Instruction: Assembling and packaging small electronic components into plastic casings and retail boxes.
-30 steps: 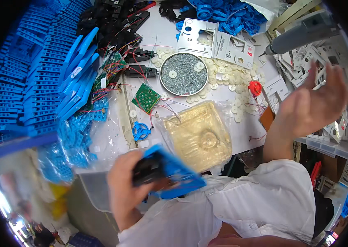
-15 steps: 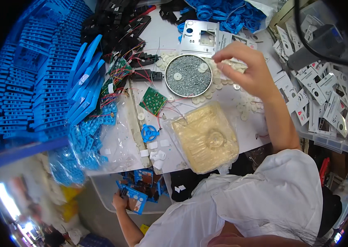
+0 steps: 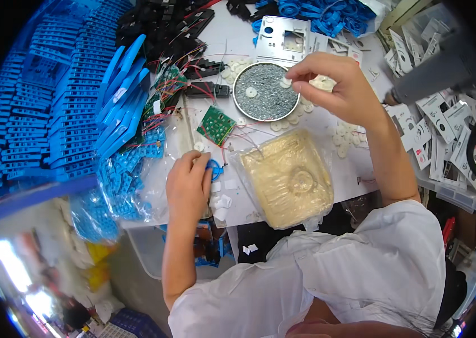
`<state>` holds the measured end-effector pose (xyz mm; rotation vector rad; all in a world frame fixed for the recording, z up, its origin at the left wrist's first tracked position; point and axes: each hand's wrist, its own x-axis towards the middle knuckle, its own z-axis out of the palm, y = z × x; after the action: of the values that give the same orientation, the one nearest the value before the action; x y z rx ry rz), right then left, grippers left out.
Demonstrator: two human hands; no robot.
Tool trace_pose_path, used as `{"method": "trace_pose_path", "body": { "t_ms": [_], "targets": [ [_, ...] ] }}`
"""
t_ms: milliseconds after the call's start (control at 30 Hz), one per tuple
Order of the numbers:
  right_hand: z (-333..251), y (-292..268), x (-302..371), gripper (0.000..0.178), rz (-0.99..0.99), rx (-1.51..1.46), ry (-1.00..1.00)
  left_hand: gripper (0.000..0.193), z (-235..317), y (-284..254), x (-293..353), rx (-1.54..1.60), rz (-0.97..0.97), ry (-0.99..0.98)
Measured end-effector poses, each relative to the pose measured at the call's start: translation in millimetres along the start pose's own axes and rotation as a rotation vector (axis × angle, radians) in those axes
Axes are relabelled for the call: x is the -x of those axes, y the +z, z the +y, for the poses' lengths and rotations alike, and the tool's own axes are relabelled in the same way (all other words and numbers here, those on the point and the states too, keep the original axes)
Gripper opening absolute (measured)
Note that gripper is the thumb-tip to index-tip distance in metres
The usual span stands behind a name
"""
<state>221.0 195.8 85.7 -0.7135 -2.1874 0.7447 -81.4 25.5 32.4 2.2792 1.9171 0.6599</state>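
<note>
Head view: right hand [image 3: 339,87] at white disc [image 3: 285,83] inside dish rim [image 3: 266,120], left hand [image 3: 187,185] over blue wheel [image 3: 216,169]; grips unclear.

The table [image 3: 350,174] is brightly lit, and only soft shadows are cast. Small glints are caught on the clear wrap [image 3: 288,169]. At near left, a light [image 3: 12,265] is burned out to white; the clutter [image 3: 72,310] there is blurred, perhaps out of focus. The corners are blacked out.
</note>
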Motion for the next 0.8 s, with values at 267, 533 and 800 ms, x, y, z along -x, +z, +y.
{"method": "trace_pose_path", "body": {
  "t_ms": [267,533,800],
  "targets": [
    [-24,0,54,0.012,-0.041,-0.068,-0.004,0.006,25,-26,-7,0.197,-0.182,-0.090],
    [-20,2,85,0.014,0.001,-0.102,0.069,0.013,110,73,-11,0.355,-0.279,0.200],
    [-22,19,120,0.023,-0.157,-0.048,0.053,0.013,103,96,-32,0.401,-0.242,0.567]
  ]
}}
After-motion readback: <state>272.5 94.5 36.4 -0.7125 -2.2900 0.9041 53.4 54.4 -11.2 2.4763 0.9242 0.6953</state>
